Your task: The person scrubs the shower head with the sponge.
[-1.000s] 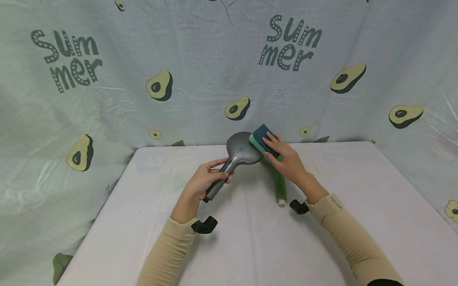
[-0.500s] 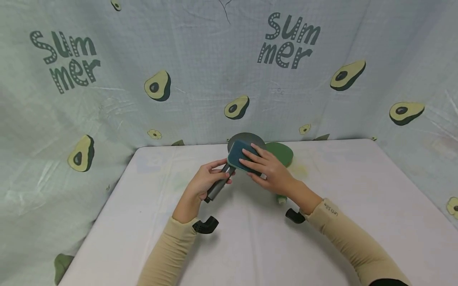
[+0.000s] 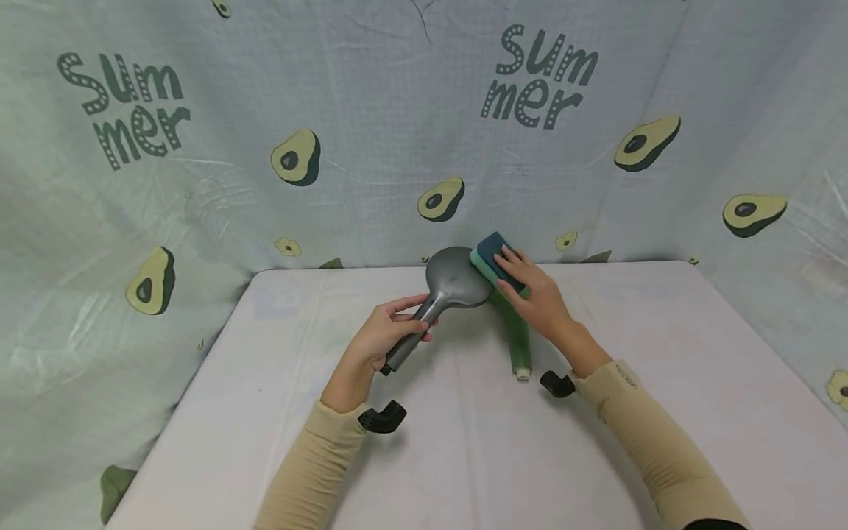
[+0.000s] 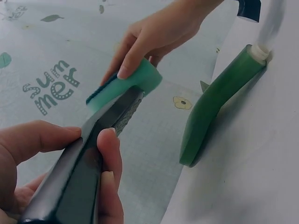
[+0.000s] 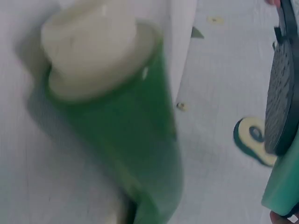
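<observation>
My left hand (image 3: 379, 337) grips a grey handheld shower head (image 3: 456, 274) by its handle, the round head tilted up and away above the table. My right hand (image 3: 542, 300) holds a sponge (image 3: 489, 254), dark blue on one face and light green below, against the right edge of that head. The left wrist view shows thumb and fingers around the handle (image 4: 70, 172), with the sponge (image 4: 149, 77) touching the head's far end. In the right wrist view the dotted nozzle face (image 5: 279, 88) shows beside the sponge (image 5: 282, 184).
A second shower head, green with a white threaded end (image 3: 518, 346), lies on the table just below my right hand, its head mostly hidden. The white table (image 3: 424, 456) meets a hanging cloth (image 3: 371, 88) printed with avocados at its back edge.
The sponge moved left and down across the grey shower head toward its handle, then back up to the right edge. My left hand has stayed nearly still.
</observation>
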The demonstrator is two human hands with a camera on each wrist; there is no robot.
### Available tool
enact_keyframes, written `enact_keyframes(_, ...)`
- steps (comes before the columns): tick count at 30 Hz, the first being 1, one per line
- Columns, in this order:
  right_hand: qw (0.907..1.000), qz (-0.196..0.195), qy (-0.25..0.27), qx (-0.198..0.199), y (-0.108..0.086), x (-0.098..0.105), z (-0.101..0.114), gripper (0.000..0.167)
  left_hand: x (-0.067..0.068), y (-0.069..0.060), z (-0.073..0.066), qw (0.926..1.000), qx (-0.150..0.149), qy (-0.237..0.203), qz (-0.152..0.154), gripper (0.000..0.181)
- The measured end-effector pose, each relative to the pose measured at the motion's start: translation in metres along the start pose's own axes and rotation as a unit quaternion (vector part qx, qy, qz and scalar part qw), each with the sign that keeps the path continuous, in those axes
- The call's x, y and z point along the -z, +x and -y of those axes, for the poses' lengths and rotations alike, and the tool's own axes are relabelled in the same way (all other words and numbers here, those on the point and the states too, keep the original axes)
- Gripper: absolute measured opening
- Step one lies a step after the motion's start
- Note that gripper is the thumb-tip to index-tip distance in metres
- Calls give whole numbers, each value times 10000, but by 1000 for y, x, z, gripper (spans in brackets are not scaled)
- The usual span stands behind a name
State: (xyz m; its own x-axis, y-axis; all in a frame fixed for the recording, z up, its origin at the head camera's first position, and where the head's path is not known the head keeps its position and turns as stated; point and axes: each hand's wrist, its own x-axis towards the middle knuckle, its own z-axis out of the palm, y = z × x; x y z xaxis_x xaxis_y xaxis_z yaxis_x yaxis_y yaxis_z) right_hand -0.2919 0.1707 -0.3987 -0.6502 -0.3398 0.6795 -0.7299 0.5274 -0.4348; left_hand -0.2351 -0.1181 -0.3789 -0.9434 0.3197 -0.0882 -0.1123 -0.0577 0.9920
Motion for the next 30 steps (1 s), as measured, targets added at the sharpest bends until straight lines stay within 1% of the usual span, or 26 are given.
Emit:
enact_keyframes(2,9996,51,-124,247,-1,-2,5,50,0,0,1,10000,27,52,-4,59)
enact_keyframes(5,9963,203,-258,796,0,-8,19,50,-1,-1,1,10000,24,89,15,58)
enact_keyframes(9,9858,434,-273,1601,1,-16,36,52,-1,-1,1,9999,-48,86,100,58)
enact_keyframes(11,9809,464,-248,1872,1,-17,41,53,-1,-1,1,9999,-79,77,123,59)
enact_keyframes(12,9797,459,-220,1938,2,-17,42,53,0,-1,1,9998,-104,87,128,59)
enact_keyframes(13,9798,439,-226,1939,3,-17,43,54,0,-1,0,9998,-117,86,122,59)
enact_keyframes(15,9832,386,-213,1771,4,-15,39,55,-1,-1,0,9999,-124,86,80,58)
enact_keyframes(20,9958,127,-83,900,6,-7,20,52,-3,-2,-2,9999,-86,86,40,58)
enact_keyframes(22,9984,-20,-11,568,6,-4,12,50,-4,-2,-2,9999,-81,87,50,58)
enact_keyframes(25,9996,-203,-10,181,4,-2,6,48,-5,-3,-2,9999,-64,118,57,58)
enact_keyframes(26,9997,-226,-22,116,4,-2,6,47,-5,-3,-1,9999,-59,126,70,58)
enact_keyframes(28,9996,-229,-117,118,2,-3,9,46,-5,-3,-1,9998,-41,154,78,58)
enact_keyframes(30,9989,-207,-245,336,1,-6,16,46,-5,-3,0,9998,-32,194,83,58)
